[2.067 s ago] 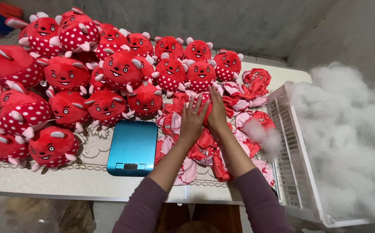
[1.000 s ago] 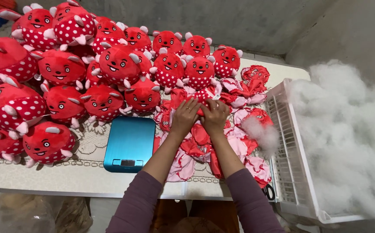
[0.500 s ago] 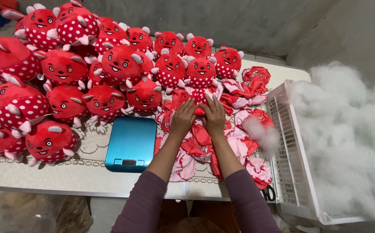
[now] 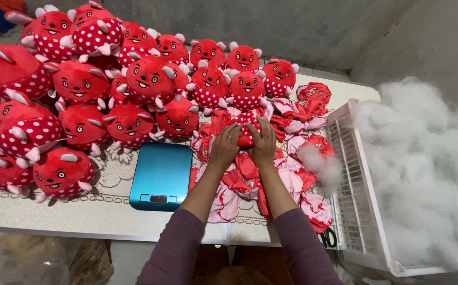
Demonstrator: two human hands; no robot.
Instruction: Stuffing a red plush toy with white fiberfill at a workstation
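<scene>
Viewed from above, a pale desk (image 4: 70, 211) carries a crowd of stuffed red plush toys (image 4: 81, 84) with white-dotted bellies, filling its left and far side. In front of them lies a flat blue kitchen scale (image 4: 161, 176). Just right of the scale, two forearms in purple sleeves reach forward side by side from the near edge. The left hand (image 4: 225, 144) and the right hand (image 4: 263, 142) rest palm down, fingers curled, together gripping one unstuffed red toy skin (image 4: 245, 138) between them. That skin sits on top of a heap of flat, empty red and pink skins (image 4: 292, 179) near the desk's middle. A tuft of white stuffing (image 4: 318, 163) lies on the heap's right edge. Farther right stands a white slatted crate (image 4: 355, 211), with a large mound of white fibre filling (image 4: 424, 174) beside it.
</scene>
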